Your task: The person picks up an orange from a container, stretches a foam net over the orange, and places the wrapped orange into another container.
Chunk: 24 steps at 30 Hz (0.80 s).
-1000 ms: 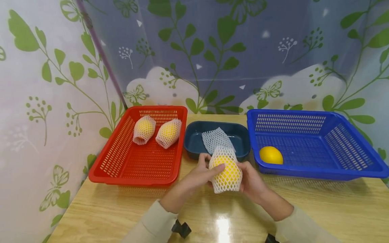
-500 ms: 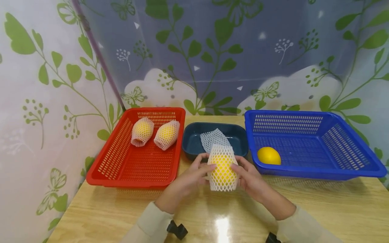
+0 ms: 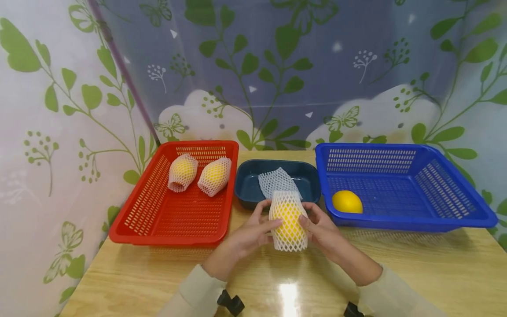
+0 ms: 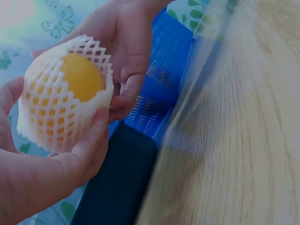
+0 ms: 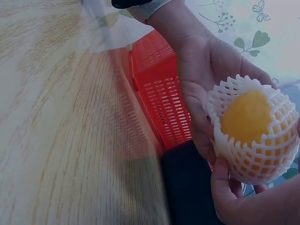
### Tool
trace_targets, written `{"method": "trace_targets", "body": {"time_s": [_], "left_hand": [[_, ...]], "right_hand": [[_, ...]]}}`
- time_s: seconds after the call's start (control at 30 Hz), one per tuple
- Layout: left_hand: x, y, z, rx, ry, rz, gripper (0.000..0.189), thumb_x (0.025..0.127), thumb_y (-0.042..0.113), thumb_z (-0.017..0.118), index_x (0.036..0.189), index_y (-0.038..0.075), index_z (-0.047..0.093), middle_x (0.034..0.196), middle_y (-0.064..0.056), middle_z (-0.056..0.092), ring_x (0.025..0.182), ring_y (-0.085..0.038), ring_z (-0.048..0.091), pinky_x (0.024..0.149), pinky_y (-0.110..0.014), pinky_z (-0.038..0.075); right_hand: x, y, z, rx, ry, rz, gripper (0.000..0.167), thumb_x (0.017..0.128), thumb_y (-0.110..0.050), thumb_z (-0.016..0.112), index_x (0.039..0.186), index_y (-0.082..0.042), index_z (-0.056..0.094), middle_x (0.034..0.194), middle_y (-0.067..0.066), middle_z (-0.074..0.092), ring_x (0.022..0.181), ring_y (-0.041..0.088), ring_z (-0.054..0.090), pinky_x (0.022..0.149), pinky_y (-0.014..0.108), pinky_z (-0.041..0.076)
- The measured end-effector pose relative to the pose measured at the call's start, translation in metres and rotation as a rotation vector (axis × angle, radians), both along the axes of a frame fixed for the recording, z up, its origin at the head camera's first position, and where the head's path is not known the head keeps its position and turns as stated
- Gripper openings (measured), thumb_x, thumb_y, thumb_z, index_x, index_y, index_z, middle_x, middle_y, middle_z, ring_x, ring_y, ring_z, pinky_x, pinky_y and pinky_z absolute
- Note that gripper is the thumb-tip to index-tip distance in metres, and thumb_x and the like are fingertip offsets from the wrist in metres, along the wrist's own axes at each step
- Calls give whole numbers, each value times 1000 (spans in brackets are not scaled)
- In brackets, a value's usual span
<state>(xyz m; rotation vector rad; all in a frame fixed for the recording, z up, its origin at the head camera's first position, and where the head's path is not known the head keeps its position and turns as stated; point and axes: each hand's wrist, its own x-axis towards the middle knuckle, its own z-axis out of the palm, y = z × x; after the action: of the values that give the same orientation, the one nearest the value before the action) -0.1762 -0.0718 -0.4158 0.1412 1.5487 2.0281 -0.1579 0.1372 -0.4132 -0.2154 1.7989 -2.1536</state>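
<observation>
A round yellow fruit (image 4: 83, 77) in a white foam net (image 3: 291, 240) is held between both hands over the table's middle. My left hand (image 3: 252, 231) grips its left side, thumb across the front. On the other side my right hand (image 3: 322, 226) grips it, thumb on the net. Both wrist views show bare fruit at the net's open lower end; in the right wrist view the net's rim (image 5: 234, 145) circles the fruit. Behind it, a flat foam net (image 3: 277, 181) lies in the dark teal tub (image 3: 246, 193).
A red basket (image 3: 170, 240) at left holds two netted yellow fruits (image 3: 183, 172). To the right, a blue basket (image 3: 400, 222) holds one bare yellow fruit (image 3: 347, 202). The tub stands between the baskets on the wooden table (image 3: 158, 281), with a patterned curtain (image 3: 237, 66) behind.
The right hand has shifted so its thumb now lies on the front of the netted fruit, which has turned more upright. Both hands keep hold. The head view has shifted slightly.
</observation>
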Motion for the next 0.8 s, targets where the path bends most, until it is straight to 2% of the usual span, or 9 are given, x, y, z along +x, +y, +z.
{"method": "trace_targets", "body": {"time_s": [0.17, 0.27, 0.4, 0.53, 0.63, 0.8], "left_hand": [[2, 6, 8, -156, 96, 16, 79, 91, 21, 68, 151, 18, 16, 130, -16, 50, 101, -22, 61, 93, -39, 51], [3, 8, 13, -212, 151, 40, 80, 89, 24, 70, 149, 19, 18, 130, -14, 49, 102, -22, 60, 93, -37, 51], [4, 8, 19, -199, 200, 97, 76, 88, 19, 70, 146, 19, 21, 132, -14, 46, 100, -23, 60, 91, -37, 53], [6, 5, 25, -210, 266, 151, 74, 86, 14, 69, 143, 16, 21, 131, -16, 45, 98, -23, 60, 88, -33, 54], [7, 1, 29, -224, 298, 174, 74, 86, 13, 68, 143, 15, 21, 130, -17, 44, 99, -24, 59, 87, -32, 53], [7, -14, 42, -261, 318, 194, 74, 85, 10, 68, 143, 17, 22, 131, -16, 44, 105, -28, 56, 93, -40, 51]], "right_hand": [[-1, -3, 2, -25, 5, -6, 75, 87, -44, 69, 133, -1, 28, 106, 4, 52, 89, 11, 58, 80, 25, 52], [-4, -6, 2, -33, 11, 7, 74, 88, -42, 69, 133, -2, 26, 107, 4, 53, 90, 12, 59, 81, 25, 52], [-8, -12, 6, -38, 26, 39, 72, 89, -43, 67, 133, -4, 26, 107, 4, 54, 90, 13, 59, 81, 26, 52], [-10, -17, 12, -38, 52, 66, 77, 87, -47, 67, 134, -4, 26, 108, 5, 55, 91, 14, 59, 82, 26, 52], [-11, -22, 17, -48, 70, 73, 80, 84, -51, 68, 134, -3, 27, 107, 5, 54, 91, 13, 58, 83, 26, 51], [-14, -32, 23, -89, 80, 51, 79, 84, -53, 66, 132, -1, 30, 105, 4, 54, 91, 12, 58, 83, 25, 51]]}}
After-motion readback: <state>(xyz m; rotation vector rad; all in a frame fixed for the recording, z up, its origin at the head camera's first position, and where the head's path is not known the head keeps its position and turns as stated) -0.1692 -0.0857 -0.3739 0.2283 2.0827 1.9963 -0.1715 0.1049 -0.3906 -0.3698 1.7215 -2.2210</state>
